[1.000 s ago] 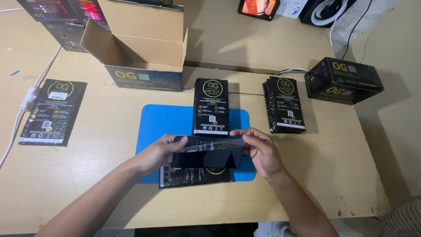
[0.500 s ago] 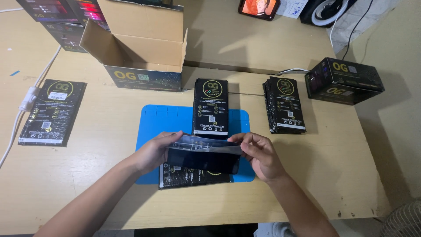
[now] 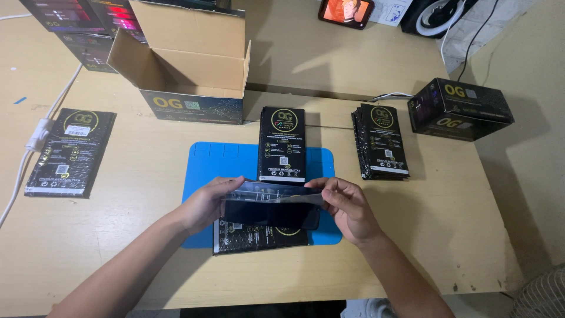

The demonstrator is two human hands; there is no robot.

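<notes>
I see my left hand (image 3: 206,203) and my right hand (image 3: 347,206) holding a dark flat panel (image 3: 271,213) between them, just above the blue mat (image 3: 206,162) on the wooden counter (image 3: 147,247). The panel's long axis runs left to right across the view, parallel to the near counter edge; its broad face points up toward the camera. The left hand is clamped on the panel's left short end, fingers curled over the top edge. The right hand is closed at the right end, thumb and fingertips pinching a clear film (image 3: 276,193) that lies along the panel's upper side; I cannot tell whether the film is fully seated or partly lifted. Directly beneath the panel, a black flat packet (image 3: 259,238) lies on the mat's near edge. A second black packet (image 3: 283,144) lies lengthwise across the mat's far edge, long axis pointing away from me. A stack of like packets (image 3: 381,141) sits to the right of the mat, a single packet (image 3: 70,152) well to the left. An open cardboard box (image 3: 188,65) stands beyond the mat, and a closed black box (image 3: 460,109) sits at far right.
</notes>
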